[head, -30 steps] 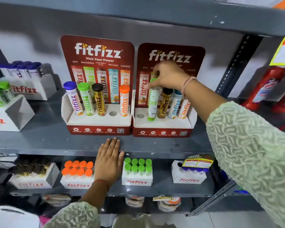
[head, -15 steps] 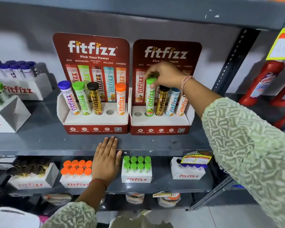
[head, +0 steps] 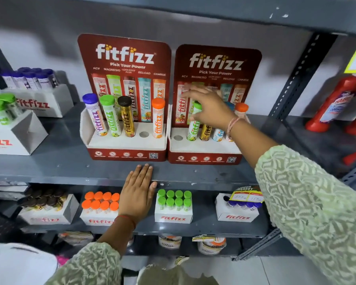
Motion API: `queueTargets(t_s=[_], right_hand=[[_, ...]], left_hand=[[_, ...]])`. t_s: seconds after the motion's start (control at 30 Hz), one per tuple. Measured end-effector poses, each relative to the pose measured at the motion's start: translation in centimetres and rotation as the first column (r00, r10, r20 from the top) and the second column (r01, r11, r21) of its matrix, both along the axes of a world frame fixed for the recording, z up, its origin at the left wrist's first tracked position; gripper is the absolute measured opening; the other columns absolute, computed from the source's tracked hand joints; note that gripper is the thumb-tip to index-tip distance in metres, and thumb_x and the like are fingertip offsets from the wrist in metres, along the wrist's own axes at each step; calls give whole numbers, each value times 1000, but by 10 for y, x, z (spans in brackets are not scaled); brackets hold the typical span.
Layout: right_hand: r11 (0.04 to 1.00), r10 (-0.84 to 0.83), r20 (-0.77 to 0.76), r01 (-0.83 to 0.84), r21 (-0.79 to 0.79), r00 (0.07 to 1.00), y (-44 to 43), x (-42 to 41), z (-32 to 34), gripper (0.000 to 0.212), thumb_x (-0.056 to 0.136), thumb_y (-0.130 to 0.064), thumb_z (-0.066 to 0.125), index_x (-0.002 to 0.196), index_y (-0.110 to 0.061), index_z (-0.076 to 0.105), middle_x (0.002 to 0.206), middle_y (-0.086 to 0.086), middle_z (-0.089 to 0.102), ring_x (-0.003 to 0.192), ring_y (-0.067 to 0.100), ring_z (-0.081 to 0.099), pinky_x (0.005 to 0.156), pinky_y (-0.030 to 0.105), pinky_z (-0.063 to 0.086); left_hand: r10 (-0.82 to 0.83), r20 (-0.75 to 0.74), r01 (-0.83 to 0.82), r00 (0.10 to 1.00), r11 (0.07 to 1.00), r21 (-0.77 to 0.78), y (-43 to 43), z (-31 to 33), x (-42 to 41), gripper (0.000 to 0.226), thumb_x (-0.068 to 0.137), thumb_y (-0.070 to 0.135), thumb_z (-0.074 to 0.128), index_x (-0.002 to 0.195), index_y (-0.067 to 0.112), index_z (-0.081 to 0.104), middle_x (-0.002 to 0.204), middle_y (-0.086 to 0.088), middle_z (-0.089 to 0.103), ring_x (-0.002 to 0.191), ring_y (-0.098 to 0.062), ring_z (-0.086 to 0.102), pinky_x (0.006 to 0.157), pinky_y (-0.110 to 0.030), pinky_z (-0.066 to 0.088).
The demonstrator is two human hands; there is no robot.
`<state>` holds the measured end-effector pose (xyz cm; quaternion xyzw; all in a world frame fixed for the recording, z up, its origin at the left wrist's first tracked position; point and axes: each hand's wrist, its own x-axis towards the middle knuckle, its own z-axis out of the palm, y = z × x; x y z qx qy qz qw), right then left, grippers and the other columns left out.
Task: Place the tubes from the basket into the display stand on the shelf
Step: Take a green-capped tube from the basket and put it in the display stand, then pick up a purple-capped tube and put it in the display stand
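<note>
We see a green-capped tube (head: 194, 125) standing in the second hole from the left of the right display stand (head: 203, 150) on the shelf (head: 66, 167). The hole to its left (head: 178, 138) has nothing in it. To its right stand a black-capped gold tube (head: 206, 131), a blue tube (head: 217, 134) and an orange-capped tube (head: 241, 109). The right hand (head: 211, 109) is over the green cap with its fingers (head: 188, 93) spread wide and blurry, and it grips nothing that we can see. The left hand (head: 137, 191) lies flat and open on the near edge of the shelf, holding nothing. The left display stand (head: 125, 145) is just beside the right one. It holds purple (head: 95, 115), green (head: 110, 116), gold (head: 127, 118) and orange (head: 158, 118) tubes, with one hole bare. Boxes of orange caps (head: 100, 204) and green caps (head: 174, 204) sit on the lower shelf.
</note>
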<state>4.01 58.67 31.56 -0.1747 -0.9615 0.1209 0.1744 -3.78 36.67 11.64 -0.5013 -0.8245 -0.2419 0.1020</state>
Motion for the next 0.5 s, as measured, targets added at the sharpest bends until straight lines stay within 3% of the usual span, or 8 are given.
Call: queueTargets(t_s=[0.1,0.17,0.27,0.33,0.5], right_hand=[[978,147,-356,-81,193,923,-49,-5,-33,28,78,-13,63,105,-13,64,128,12,59,121,33,50,100,48,34],[951,285,-437,-194,242,853,-86,-16,-68,18,79,-12,61,96,-10,66,113,16,66,104,36,60,89,43,44],[897,441,-395,-384,218,806,-146,-37,-121,15,80,-12,59,92,-8,67,106,17,67,96,29,57,84,37,43],[844,534,-334,-508,171,776,-185,-55,-153,15,79,-12,59,91,-9,67,104,18,67,96,26,52,84,36,42],[668,744,-115,-739,91,658,-279,-99,-213,16,77,-14,53,81,-8,67,89,17,69,80,33,62,71,38,51]], left_hand=[[63,70,-70,996,994,89,-17,1,-5,64,99,43,10,131,-2,42,135,-21,45,128,-30,33,109,-28,6],[168,92,-181,981,971,155,-45,-4,-10,60,99,40,15,132,-3,41,136,-21,43,130,-29,27,109,-35,10],[324,94,-336,941,928,160,-109,-26,-14,56,99,36,19,131,-5,40,137,-21,41,130,-33,27,107,-44,16],[456,117,-467,882,880,92,-161,-50,-7,57,99,36,18,130,-6,41,136,-23,41,130,-35,27,107,-42,15],[765,205,-753,610,641,-149,-277,-103,35,63,99,40,13,127,-7,46,133,-25,46,130,-31,25,109,-35,7]])
